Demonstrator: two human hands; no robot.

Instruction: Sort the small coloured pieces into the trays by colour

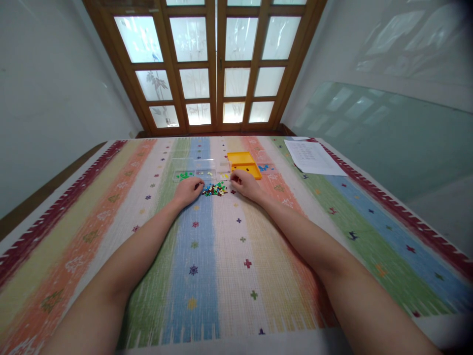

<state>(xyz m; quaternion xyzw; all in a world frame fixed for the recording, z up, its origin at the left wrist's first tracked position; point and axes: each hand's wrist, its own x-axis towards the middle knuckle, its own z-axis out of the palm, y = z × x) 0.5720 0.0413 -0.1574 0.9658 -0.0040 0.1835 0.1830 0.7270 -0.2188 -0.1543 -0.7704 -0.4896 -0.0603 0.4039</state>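
Observation:
A small heap of tiny coloured pieces (215,190), green, yellow, blue and dark red, lies on the cloth between my hands. My left hand (187,191) is closed at the heap's left edge, fingertips pinched together. My right hand (247,184) is closed in a pinch at the heap's upper right, in front of an open yellow box (242,158). Whatever either pinch holds is too small to make out. A few dark pieces lie in the yellow box. Behind my left hand, a clear plastic box (178,161) contains green pieces (185,175). Blue pieces (264,168) lie in a clear container right of the yellow box.
A striped, patterned cloth (221,276) covers the table. Printed white paper (314,157) lies at the far right. Beyond the table's far edge stand wooden doors with glass panes (195,81). A glass panel (369,133) leans along the right wall.

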